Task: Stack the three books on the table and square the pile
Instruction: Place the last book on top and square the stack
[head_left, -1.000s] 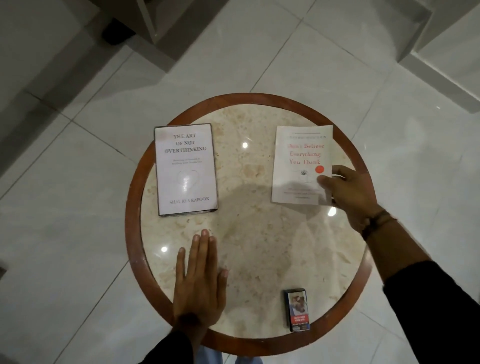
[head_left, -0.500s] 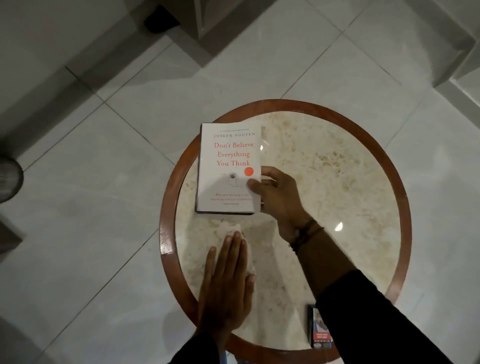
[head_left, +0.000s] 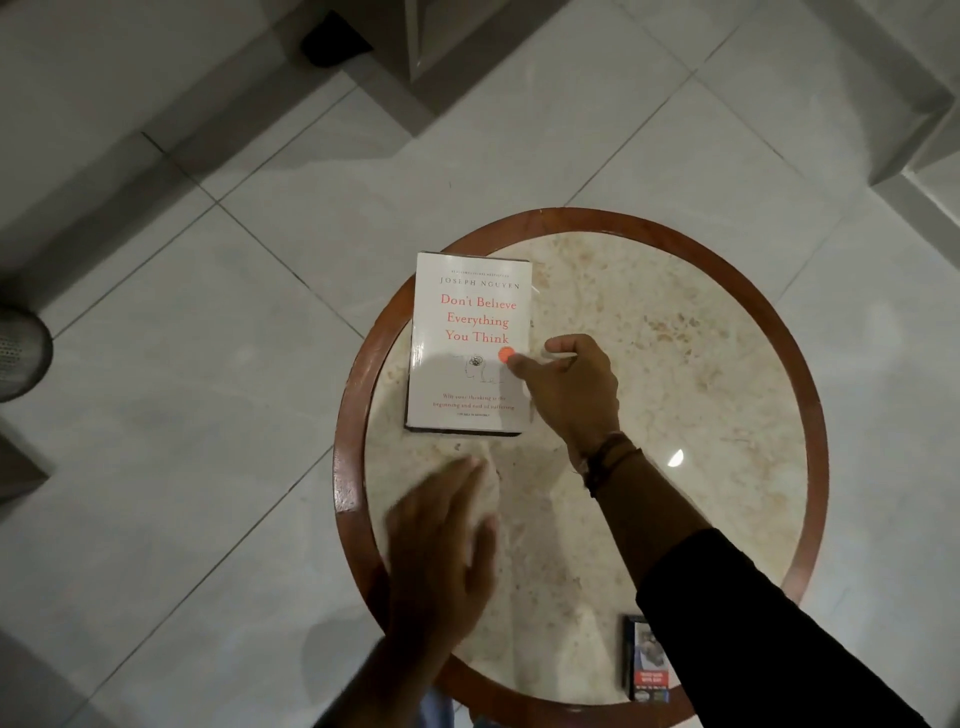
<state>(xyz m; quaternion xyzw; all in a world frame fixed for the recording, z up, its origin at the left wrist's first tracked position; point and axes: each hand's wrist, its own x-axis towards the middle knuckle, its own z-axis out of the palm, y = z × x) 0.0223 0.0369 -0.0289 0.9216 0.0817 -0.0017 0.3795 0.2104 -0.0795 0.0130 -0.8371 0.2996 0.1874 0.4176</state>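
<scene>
Here the white book (head_left: 470, 343) lies face up on the left part of the round table (head_left: 727, 364), its long axis running away from the person, with the title end at the far side and the writing upright to the viewer. A dark edge of another book (head_left: 462, 431) shows under its near side, so it sits on top of a pile; how many lie beneath cannot be told. The cover reads "JOSEPH NGUYEN" and, in red, "Don't Believe Everything You Think", with a small drawing, an orange dot and finer lines of text too small to read fully. The right hand (head_left: 569, 395) is at the book's right edge, thumb tip resting on the cover by the orange dot, fingers curled loosely beside the edge; whether it actually grips the book cannot be told. The left hand (head_left: 441, 540) is blurred, flat and spread with fingers together, over the table just near of the pile and apart from it. A small dark box (head_left: 647, 660) with a red label lies at the table's near edge, partly hidden by the right sleeve (head_left: 769, 639).
</scene>
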